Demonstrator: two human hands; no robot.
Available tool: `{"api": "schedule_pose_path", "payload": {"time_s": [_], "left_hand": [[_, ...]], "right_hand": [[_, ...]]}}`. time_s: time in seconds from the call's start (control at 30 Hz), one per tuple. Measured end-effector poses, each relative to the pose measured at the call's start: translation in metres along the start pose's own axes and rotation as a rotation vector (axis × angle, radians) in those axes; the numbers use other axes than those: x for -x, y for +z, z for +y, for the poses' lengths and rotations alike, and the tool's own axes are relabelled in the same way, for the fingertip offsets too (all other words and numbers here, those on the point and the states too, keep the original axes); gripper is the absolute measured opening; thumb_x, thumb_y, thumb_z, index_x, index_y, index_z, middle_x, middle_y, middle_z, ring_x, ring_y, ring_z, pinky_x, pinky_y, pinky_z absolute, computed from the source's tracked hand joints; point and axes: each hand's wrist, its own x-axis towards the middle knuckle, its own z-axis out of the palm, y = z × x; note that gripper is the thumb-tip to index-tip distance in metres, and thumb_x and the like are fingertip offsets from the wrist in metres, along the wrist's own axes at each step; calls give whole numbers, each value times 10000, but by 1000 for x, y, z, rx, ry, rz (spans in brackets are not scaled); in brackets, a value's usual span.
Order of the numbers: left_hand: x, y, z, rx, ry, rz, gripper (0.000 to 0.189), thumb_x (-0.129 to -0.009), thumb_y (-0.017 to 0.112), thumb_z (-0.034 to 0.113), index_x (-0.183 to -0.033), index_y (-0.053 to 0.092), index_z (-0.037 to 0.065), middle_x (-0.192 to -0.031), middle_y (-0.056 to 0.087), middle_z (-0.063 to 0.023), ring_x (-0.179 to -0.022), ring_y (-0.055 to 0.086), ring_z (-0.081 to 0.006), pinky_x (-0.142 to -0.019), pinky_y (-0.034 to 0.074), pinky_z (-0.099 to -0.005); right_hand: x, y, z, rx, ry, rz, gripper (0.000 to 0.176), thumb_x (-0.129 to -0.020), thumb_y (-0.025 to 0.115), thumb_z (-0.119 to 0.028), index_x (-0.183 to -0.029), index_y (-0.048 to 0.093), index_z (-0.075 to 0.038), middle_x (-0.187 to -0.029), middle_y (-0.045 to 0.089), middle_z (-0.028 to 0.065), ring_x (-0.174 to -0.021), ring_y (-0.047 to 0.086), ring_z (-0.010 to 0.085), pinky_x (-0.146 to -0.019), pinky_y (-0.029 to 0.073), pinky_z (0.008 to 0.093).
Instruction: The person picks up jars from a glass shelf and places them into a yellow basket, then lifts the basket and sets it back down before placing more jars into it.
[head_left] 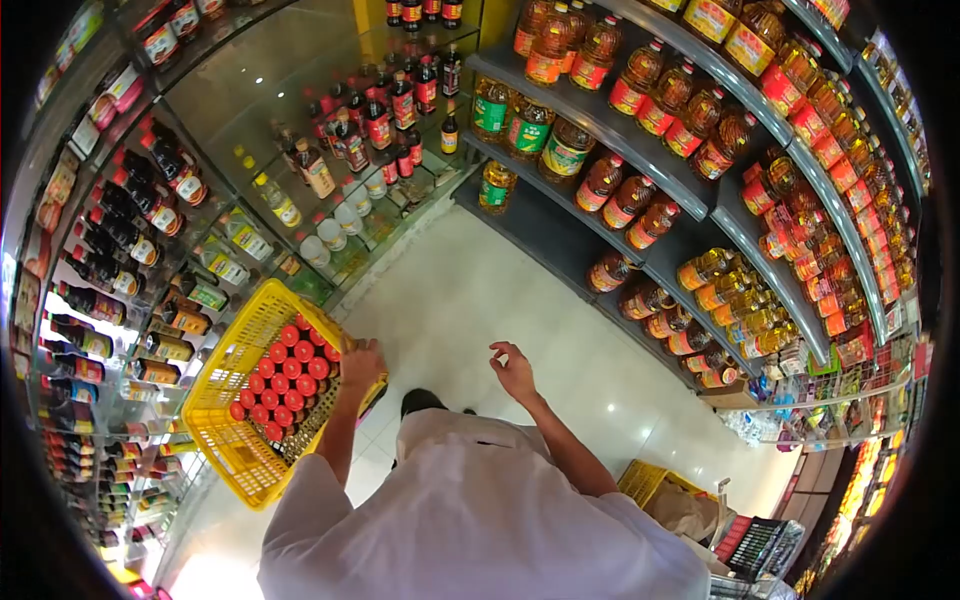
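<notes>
My left hand [362, 362] is closed over the near right rim of a yellow plastic basket [217, 432]. Inside the basket, several containers with red lids [292, 368] stand packed in rows, only their tops showing. Beside them is a cluster of small gold-coloured tops [292, 440], too small to identify. My right hand [513, 372] hangs over the pale floor, its fingers loosely bent and apart, holding nothing.
Glass shelves of dark sauce bottles [155, 205] run along the left. Grey shelves [590, 110] of cooking oil bottles [530, 127] curve along the right. Behind me at lower right are another yellow basket [648, 478] and a rack of dark items [750, 545]. Pale tiled floor [455, 290] lies between the shelves.
</notes>
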Motion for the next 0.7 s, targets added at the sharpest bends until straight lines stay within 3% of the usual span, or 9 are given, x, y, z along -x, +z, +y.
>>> {"api": "schedule_pose_path", "payload": {"time_s": [0.07, 0.13, 0.2, 0.23, 0.37, 0.43, 0.5, 0.7], "left_hand": [[6, -9, -5, 41, -90, -248, 413, -789, 630, 295, -1139, 591, 78, -970, 651, -121, -1055, 583, -279, -1128, 186, -553], [12, -1, -11, 30, -60, -180, 399, -800, 618, 300, -1129, 595, 74, -962, 658, -127, -1047, 589, -282, -1128, 176, -556], [9, 3, -9, 27, -24, -106, 387, -811, 606, 305, -1119, 600, 71, -954, 666, -134, -1039, 596, -286, -1129, 166, -559], [6, 1, -7, 29, -75, -179, 373, -824, 593, 309, -1119, 604, 81, -977, 667, -136, -1044, 596, -288, -1129, 165, -558], [-31, -14, 12, 128, -246, -290, 358, -844, 587, 317, -1147, 607, 129, -1004, 672, -120, -1048, 599, -283, -1127, 183, -540], [-60, -5, 11, 118, -172, -207, 331, -849, 597, 304, -1138, 606, 142, -997, 673, -105, -1032, 604, -269, -1121, 209, -524], [-93, -10, 23, 331, -98, -53, 305, -859, 601, 294, -1119, 607, 136, -985, 675, -93, -1009, 613, -258, -1101, 251, -513], [-222, -30, 53, 470, -22, 68, 241, -886, 579, 248, -1091, 601, 123, -951, 679, -88, -940, 635, -241, -1031, 350, -468]], "right_hand": [[4, -5, 17, -10, 58, -6, 272, -815, 648, -60, -1080, 604, -107, -820, 641, 43, -546, 533, 164, -543, 449, 300], [-4, -5, 36, -30, 57, -27, 245, -819, 634, -113, -1061, 596, -113, -842, 644, 79, -710, 630, 280, -626, 487, 368], [-18, -9, 32, -48, 125, -66, 234, -824, 611, -80, -1056, 598, -110, -831, 647, 86, -722, 636, 276, -639, 493, 362], [-26, -10, 30, -62, 195, -108, 231, -829, 588, -46, -1052, 601, -107, -819, 650, 93, -734, 642, 272, -651, 498, 355], [-75, -8, 37, -140, 63, -113, 272, -846, 516, 62, -1054, 610, -85, -777, 644, 81, -688, 634, 195, -622, 479, 312], [-111, -8, 38, -114, 23, -181, 349, -831, 434, 130, -1051, 607, -79, -793, 647, 94, -772, 659, 217, -673, 488, 316], [-149, -7, 37, -117, -21, -186, 366, -818, 420, 143, -1049, 606, -72, -810, 649, 100, -783, 659, 219, -686, 490, 318], [-259, -6, 32, -122, -151, -173, 417, -776, 362, 181, -1035, 602, -43, -873, 651, 121, -812, 662, 224, -710, 497, 322]]}}
